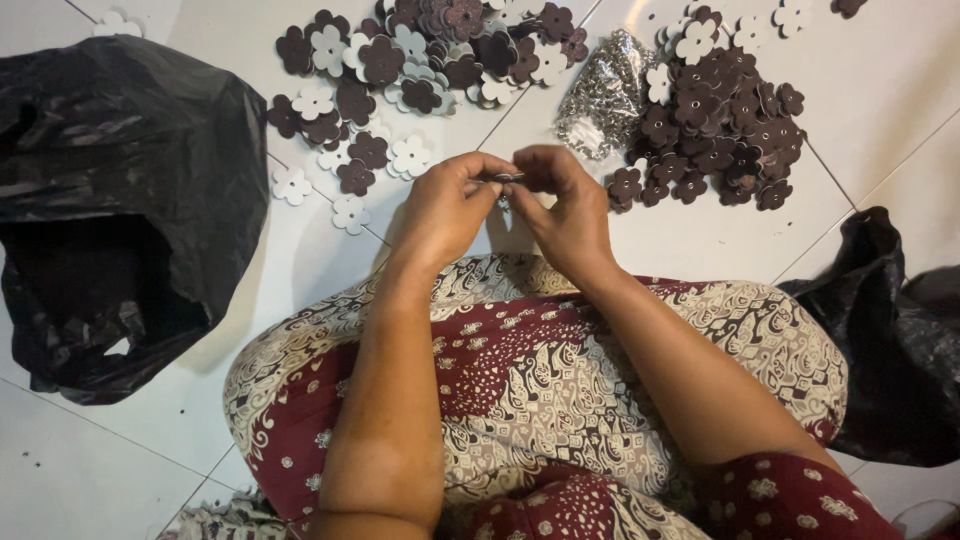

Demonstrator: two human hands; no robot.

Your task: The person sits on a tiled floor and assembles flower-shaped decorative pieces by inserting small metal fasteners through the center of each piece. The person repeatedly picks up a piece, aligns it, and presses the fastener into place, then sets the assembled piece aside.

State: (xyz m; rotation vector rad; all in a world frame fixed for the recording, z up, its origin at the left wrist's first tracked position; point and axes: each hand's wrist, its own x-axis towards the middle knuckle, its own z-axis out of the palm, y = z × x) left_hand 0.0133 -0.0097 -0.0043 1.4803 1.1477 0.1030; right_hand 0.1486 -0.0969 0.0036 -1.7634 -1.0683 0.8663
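Above the patterned maroon cloth point(560, 380) on the lap, the left hand point(445, 210) and right hand point(562, 205) meet, fingertips pinched together on a small metal piece point(507, 180); it looks like a ring or fastener, though it is too small to tell. Just beyond the right hand lies a heap of silvery metal bits point(603, 98), touching a pile of dark flower-shaped cutouts point(725, 130). Further left spreads a mix of dark and white flower cutouts point(400, 60). Black plastic bags sit at far left point(120, 200) and far right point(890, 340) on the white tiled floor point(880, 100).
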